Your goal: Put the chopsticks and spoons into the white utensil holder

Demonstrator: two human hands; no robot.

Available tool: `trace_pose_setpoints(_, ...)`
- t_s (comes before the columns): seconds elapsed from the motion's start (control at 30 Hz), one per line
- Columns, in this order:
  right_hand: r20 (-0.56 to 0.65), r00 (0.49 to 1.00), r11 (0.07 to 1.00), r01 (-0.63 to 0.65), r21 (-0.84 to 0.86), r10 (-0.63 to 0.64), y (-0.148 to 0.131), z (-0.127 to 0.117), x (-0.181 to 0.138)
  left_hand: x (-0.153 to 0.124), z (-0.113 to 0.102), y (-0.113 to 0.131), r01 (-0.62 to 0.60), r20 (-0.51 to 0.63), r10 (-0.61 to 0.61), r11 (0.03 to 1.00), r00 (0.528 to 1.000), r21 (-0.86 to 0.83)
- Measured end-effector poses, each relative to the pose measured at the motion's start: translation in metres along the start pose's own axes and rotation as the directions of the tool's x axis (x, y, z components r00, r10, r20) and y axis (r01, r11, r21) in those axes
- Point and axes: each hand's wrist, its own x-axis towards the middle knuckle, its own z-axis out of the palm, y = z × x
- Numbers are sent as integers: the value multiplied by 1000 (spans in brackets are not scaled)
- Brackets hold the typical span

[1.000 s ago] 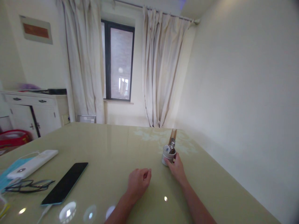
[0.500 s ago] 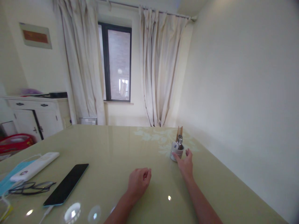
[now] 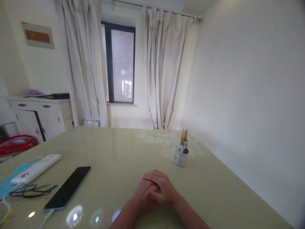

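Note:
On the near part of the table [image 3: 111, 162] my two hands are clasped together. My right hand [image 3: 166, 189] lies over my left hand [image 3: 143, 194], its fingers wrapped across the back of it. Most of my left hand's fingers are hidden beneath; it appears curled, and no object shows in either hand. Beyond them to the right stands a white perforated utensil holder [image 3: 181, 160], upright and apart from both hands. It contains wooden chopsticks [image 3: 184, 135], metal spoons [image 3: 185, 142] and a white spoon with a blue mark [image 3: 179, 149].
At the left lie a phone [image 3: 68, 187] with a cable plugged in, eyeglasses [image 3: 33, 190], a white power bank [image 3: 35, 170] and a blue face mask [image 3: 9, 181]. A wall [image 3: 252, 105] runs along the right. Behind are curtains, a window and a white cabinet [image 3: 52, 122].
My right hand has left the utensil holder and come back to the left, onto my left hand. The holder now stands free, in about the same place.

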Motion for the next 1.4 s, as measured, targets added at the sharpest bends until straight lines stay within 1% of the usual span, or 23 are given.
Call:
trace_pose_setpoints(0.1, -32, 999, 997, 29, -77, -31, 0, -10, -1, 2, -5, 7, -87, -7, 87, 996, 996, 32)
trace_pose_setpoints(0.2, -64, 996, 992, 48, -117, -55, 1, -17, -5, 1, -12, 14, -157, -16, 158, 986, 987, 48)
trace_pose_setpoints(0.27, -81, 995, 991, 45, -125, -56, 2, -18, -6, -1, -16, 16, -177, -44, 178, 983, 983, 39)
trace_pose_setpoints(0.37, -75, 996, 990, 40, -137, -50, 4, -16, -5, -2, -19, 17, -169, -73, 171, 985, 983, 32)
trace_pose_setpoints(0.5, -50, 998, 987, 41, -157, -49, 7, -14, -2, -2, -17, 16, -155, -11, 156, 986, 988, 64)
trace_pose_setpoints(0.57, -44, 998, 985, 33, -168, -41, 9, -14, -2, -2, -15, 15, -164, -3, 164, 983, 986, 80)
trace_pose_setpoints(0.67, -45, 998, 981, 30, -190, -40, 13, -12, -4, -3, -10, 12, -191, -31, 196, 975, 980, 113)
trace_pose_setpoints(0.8, -58, 995, 972, 62, -227, -77, 20, -8, -6, -5, -2, 5, -246, -91, 261, 958, 961, 148)
trace_pose_setpoints(0.93, -51, 996, 968, 59, -244, -73, 23, -6, -6, -6, 6, -3, -237, -114, 258, 956, 959, 174)
trace_pose_setpoints(1.03, -68, 996, 967, 43, -251, -62, 25, -7, -6, -6, 9, -6, -202, -143, 236, 955, 961, 217)
trace_pose_setpoints(1.1, -130, 990, 964, 9, -265, -45, 28, -9, -7, -6, 8, -5, -148, -199, 199, 958, 960, 244)
trace_pose_setpoints(1.13, -193, 981, 961, -20, -275, -35, 31, -11, -7, -6, 7, -5, -109, -242, 172, 961, 955, 253)
trace_pose_setpoints(1.17, -282, 959, 956, -62, -286, -22, 34, -14, -8, -6, 5, -5, -65, -292, 140, 965, 946, 255)
trace_pose_setpoints(1.2, -392, 920, 949, -116, -294, -9, 37, -18, -9, -6, 2, -4, -17, -342, 104, 969, 934, 248)
trace_pose_setpoints(1.23, -515, 857, 938, -183, -294, 6, 42, -23, -11, -6, -1, -4, 31, -384, 62, 973, 921, 230)
trace_pose_setpoints(1.27, -638, 770, 924, -256, -284, 17, 47, -29, -12, -6, -5, -4, 79, -417, 12, 977, 909, 201)
trace_pose_setpoints(1.3, -745, 667, 908, -326, -264, 24, 52, -36, -14, -5, -8, -5, 128, -437, -46, 979, 898, 161)
trace_pose_setpoints(1.33, -827, 562, 889, -391, -238, 26, 59, -43, -16, -5, -11, -5, 176, -444, -106, 977, 890, 118)
trace_pose_setpoints(1.37, -883, 469, 869, -446, -213, 25, 66, -50, -18, -5, -14, -6, 222, -440, -166, 972, 882, 77)
trace_pose_setpoints(1.4, -914, 405, 848, -494, -189, 33, 75, -57, -20, -4, -16, -6, 263, -427, -221, 964, 877, 42)
